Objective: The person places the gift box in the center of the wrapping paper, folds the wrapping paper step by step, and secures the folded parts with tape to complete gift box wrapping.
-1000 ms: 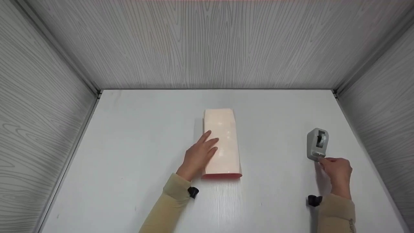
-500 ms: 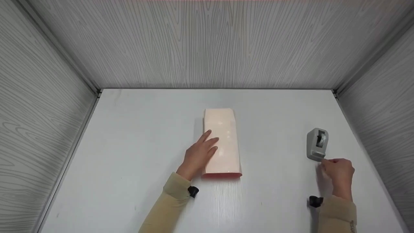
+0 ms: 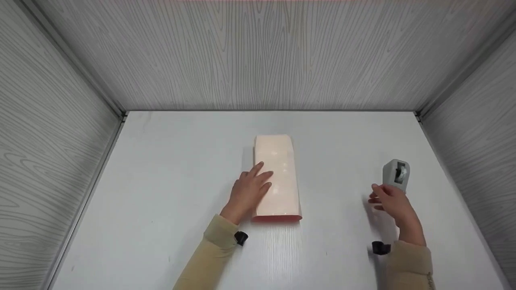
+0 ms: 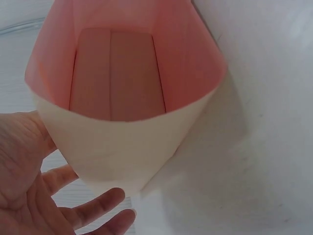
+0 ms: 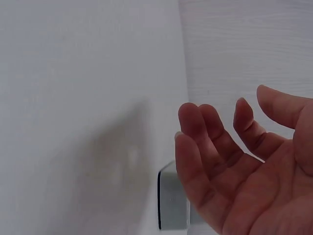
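A flattened paper bag (image 3: 277, 177), cream outside and pink within, lies on the table in the middle of the head view. Its open mouth faces the near edge; the left wrist view shows the pink inside (image 4: 117, 73) down to the folded bottom. My left hand (image 3: 246, 193) rests on the bag's left side with fingers spread. To the right, my right hand (image 3: 393, 201) hovers in front of a grey tape dispenser (image 3: 396, 173), hiding its near end. Its fingers are loosely bent, thumb apart from the index; I see nothing between them in the right wrist view.
The white table (image 3: 181, 161) is bounded by a wood-grain back panel (image 3: 258, 56) and side panels at left (image 3: 48, 169) and right (image 3: 475, 100). The dispenser stands near the table's right side.
My right hand has left the dispenser's cutting end, moving left and slightly up, and its pinched fingers have spread. The left hand, bag and dispenser stay about where they were.
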A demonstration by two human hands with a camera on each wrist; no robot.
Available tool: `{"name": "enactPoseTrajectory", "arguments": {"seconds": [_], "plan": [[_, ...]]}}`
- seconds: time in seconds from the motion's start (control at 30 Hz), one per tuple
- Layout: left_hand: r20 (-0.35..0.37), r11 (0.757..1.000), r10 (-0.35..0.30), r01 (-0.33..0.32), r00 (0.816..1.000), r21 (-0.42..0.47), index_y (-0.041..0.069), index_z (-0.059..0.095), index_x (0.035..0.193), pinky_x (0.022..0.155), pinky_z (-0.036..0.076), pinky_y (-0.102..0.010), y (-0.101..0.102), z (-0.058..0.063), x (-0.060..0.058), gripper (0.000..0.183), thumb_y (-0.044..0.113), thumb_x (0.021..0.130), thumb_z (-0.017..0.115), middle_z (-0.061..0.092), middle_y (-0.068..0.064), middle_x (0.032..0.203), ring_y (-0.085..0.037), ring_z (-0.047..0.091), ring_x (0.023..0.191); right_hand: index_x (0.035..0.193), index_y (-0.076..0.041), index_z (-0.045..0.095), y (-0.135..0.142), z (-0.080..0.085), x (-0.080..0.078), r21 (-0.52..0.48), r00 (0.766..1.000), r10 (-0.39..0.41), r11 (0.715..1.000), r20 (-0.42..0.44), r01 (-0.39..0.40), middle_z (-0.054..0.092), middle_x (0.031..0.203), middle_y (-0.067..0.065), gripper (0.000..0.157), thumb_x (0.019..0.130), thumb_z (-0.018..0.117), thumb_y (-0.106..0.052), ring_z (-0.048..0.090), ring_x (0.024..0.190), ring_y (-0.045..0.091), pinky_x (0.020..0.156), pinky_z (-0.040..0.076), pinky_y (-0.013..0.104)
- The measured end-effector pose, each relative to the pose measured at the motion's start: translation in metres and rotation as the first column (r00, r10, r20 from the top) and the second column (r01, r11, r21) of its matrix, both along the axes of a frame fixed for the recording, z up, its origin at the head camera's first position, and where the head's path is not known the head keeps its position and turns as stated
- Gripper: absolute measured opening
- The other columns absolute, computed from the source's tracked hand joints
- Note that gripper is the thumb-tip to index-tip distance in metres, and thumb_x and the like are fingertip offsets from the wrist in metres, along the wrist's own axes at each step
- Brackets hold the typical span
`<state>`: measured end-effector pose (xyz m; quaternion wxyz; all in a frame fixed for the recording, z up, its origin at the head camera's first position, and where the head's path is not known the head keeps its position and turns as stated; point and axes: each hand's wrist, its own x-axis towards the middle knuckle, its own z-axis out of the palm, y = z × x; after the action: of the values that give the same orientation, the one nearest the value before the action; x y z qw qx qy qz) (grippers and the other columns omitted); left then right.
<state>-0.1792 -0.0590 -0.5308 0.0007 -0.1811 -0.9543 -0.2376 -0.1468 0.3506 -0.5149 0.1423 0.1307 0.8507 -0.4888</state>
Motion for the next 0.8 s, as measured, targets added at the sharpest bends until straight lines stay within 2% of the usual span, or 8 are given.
{"name": "enactPoseTrajectory", "arguments": {"seconds": [0.13,0.3,0.57,0.67,0.8], "plan": [[-0.030,0.999,-0.002,0.001,1.000,-0.040,0.024,0.059,0.137,0.090,0.046,-0.053,0.001,0.001,-0.002,0.037,0.034,0.102,0.053,0.039,-0.006,0.153,-0.037,0.045,0.126,0.112,0.006,0.054,-0.023,-0.002,-0.010,-0.058,0.995,0.095,0.994,-0.038,-0.098,0.060,0.111,0.023,0.049,0.104,0.045,-0.042,0.063,0.102,0.026,0.084,0.053,0.034],[-0.055,0.998,-0.017,0.014,0.998,-0.055,0.022,0.062,0.133,0.093,0.043,-0.055,0.001,0.003,-0.003,0.034,0.030,0.101,0.055,0.042,-0.008,0.150,-0.035,0.035,0.137,0.104,0.005,0.057,-0.054,-0.003,-0.023,-0.104,0.974,0.201,0.972,-0.105,-0.212,0.061,0.104,0.022,0.042,0.104,0.047,-0.036,0.064,0.097,0.028,0.081,0.054,0.035],[-0.049,0.998,-0.039,0.037,0.998,-0.052,0.019,0.062,0.133,0.098,0.040,-0.054,0.002,0.003,-0.006,0.034,0.029,0.102,0.052,0.042,-0.010,0.150,-0.028,0.031,0.142,0.097,0.002,0.060,-0.098,0.006,-0.047,-0.006,0.922,0.364,0.930,-0.134,-0.368,0.062,0.095,0.019,0.034,0.104,0.050,-0.029,0.064,0.088,0.026,0.078,0.053,0.040],[-0.045,0.997,-0.050,0.047,0.998,-0.069,0.018,0.061,0.132,0.098,0.041,-0.054,0.003,0.004,-0.006,0.033,0.029,0.103,0.050,0.041,-0.011,0.150,-0.029,0.032,0.142,0.098,0.002,0.061,-0.111,0.009,-0.055,0.010,0.900,0.415,0.909,-0.135,-0.418,0.062,0.098,0.021,0.032,0.104,0.050,-0.028,0.065,0.088,0.026,0.078,0.053,0.040],[-0.062,0.994,-0.061,0.054,0.996,-0.098,0.018,0.059,0.130,0.095,0.043,-0.055,0.004,0.005,-0.008,0.031,0.029,0.102,0.051,0.043,-0.013,0.148,-0.032,0.035,0.140,0.102,0.002,0.061,-0.125,0.015,-0.066,0.020,0.873,0.468,0.882,-0.139,-0.470,0.062,0.093,0.017,0.031,0.104,0.050,-0.028,0.064,0.086,0.025,0.077,0.054,0.039]]}}
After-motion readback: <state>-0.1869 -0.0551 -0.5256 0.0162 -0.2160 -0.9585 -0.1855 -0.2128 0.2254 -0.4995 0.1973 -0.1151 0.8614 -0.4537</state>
